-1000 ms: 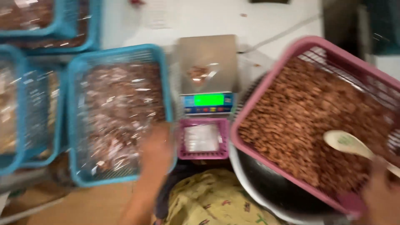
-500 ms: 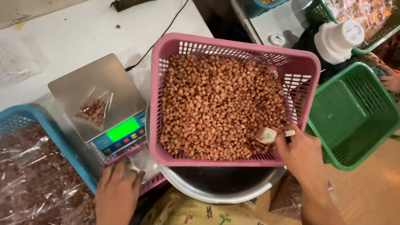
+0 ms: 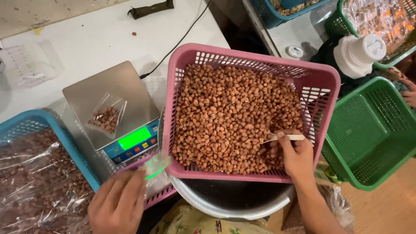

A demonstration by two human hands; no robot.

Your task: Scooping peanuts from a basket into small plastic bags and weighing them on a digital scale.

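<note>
My right hand [image 3: 296, 156] grips a pale spoon [image 3: 284, 138] dug into the brown peanuts [image 3: 234, 112] that fill a pink basket [image 3: 323, 86]. That basket rests tilted on a metal bowl [image 3: 234, 201]. My left hand [image 3: 118, 203] pinches a small clear plastic bag [image 3: 155, 167] just below the digital scale [image 3: 113, 110]. On the scale's steel pan lies another clear bag [image 3: 106, 116] holding a few peanuts. The scale's display glows green.
A blue basket [image 3: 56, 130] at the left holds packed bags of peanuts. An empty green basket [image 3: 372, 130] stands at the right, with a white plastic jar [image 3: 357, 54] behind it. A small pink tray [image 3: 160, 197] sits under my left hand. Another person's hand [image 3: 407, 93] shows at the right edge.
The view has swung to the right and settled. My right hand pushed the spoon deeper into the peanuts. My left hand lifted a clear bag from the small pink tray.
</note>
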